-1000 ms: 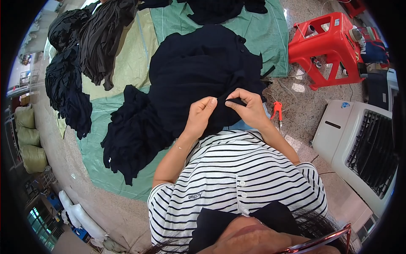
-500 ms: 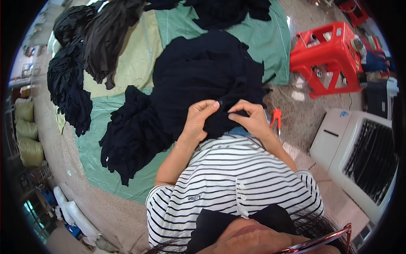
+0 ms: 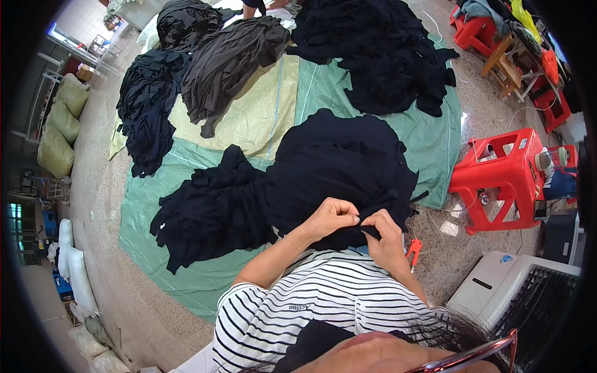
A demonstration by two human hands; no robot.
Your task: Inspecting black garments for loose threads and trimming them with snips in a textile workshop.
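Note:
A dark navy garment [image 3: 339, 165] lies heaped in front of me, its near edge drawn up to my lap. My left hand [image 3: 331, 217] pinches a fold of that edge between thumb and fingers. My right hand [image 3: 384, 234] grips the same fold just to the right, fingertips almost touching the left hand. A second pile of dark cloth pieces [image 3: 211, 211] lies to the left of the garment. Red-handled snips [image 3: 413, 251] rest on the floor just right of my right hand.
A green and yellow tarp [image 3: 273, 105] covers the floor under several dark fabric heaps [image 3: 379, 56]. A red plastic stool [image 3: 497, 177] stands at right, a white fan heater [image 3: 522, 298] at lower right. Stuffed sacks [image 3: 59, 133] line the left wall.
The view has swung and taken in more of the far floor. My hands have closed together on the garment's near edge, slightly lower and more to the right.

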